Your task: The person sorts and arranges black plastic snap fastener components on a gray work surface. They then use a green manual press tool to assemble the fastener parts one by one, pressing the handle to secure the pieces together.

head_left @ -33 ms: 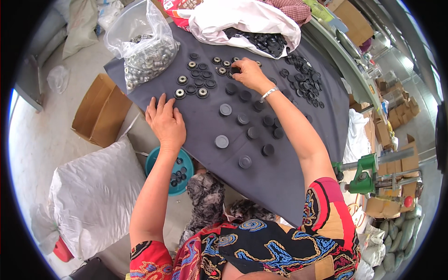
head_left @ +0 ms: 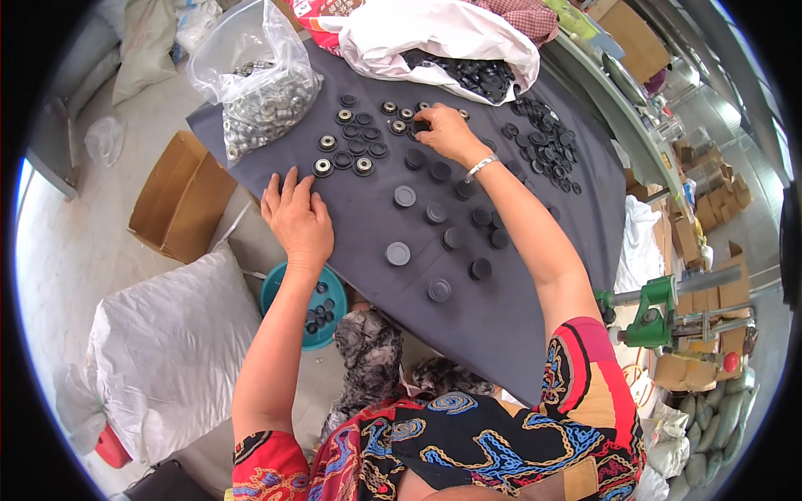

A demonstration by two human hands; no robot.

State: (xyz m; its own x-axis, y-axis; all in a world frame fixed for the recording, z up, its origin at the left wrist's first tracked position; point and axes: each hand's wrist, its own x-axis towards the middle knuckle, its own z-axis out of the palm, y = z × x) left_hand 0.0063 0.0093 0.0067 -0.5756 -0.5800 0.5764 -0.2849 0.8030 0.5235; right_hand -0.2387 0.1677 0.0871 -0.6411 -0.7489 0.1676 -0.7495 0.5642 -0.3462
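Note:
My left hand [head_left: 298, 221] lies palm down with fingers spread on the dark grey cloth [head_left: 359, 267] over the table, near its left edge. Farther up, my right hand [head_left: 455, 138] has its fingertips closed on a black round cap [head_left: 422, 126], among black rings with metal bearings in them. Similar rings with bearings, such as one ring with a bearing [head_left: 323, 167], stand beyond my left hand, mixed with plain black rings [head_left: 357, 148]. Several closed black round pieces [head_left: 404, 196] are scattered below my right wrist. My fingers partly hide the piece under them.
A clear plastic bag of metal bearings [head_left: 263, 113] stands at the far left. At the back lies a white sack [head_left: 418, 29] spilling black parts; loose black discs [head_left: 547, 150] lie right. A teal basin [head_left: 276, 292], cardboard box [head_left: 180, 200] and stuffed white sack [head_left: 175, 342] stand below left; a green press [head_left: 652, 313] right.

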